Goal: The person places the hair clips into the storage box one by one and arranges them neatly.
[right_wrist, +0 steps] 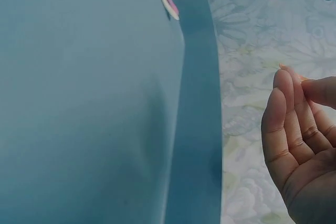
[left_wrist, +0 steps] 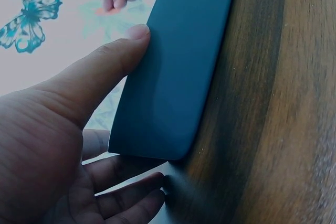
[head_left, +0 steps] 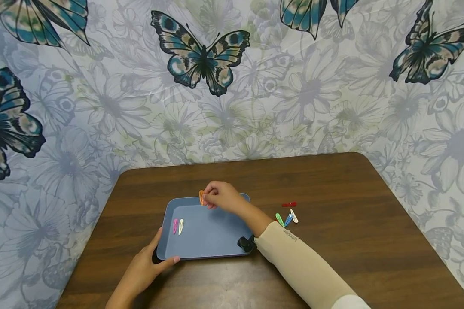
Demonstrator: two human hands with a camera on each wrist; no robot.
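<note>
An orange hair clip is pinched between the thumb and fingers of the right hand, above the far edge of the blue tray. In the right wrist view only a sliver of orange shows at the fingertips of that hand. Inside the tray, at the left, a pink clip and a cream clip lie side by side. The left hand holds the tray's near left corner, its thumb on the side wall and its other fingers around the corner.
On the brown table right of the tray lie a red clip, a green clip, a blue clip and a white clip. The right forearm passes over the tray's right side. Behind the table hangs a butterfly-patterned backdrop.
</note>
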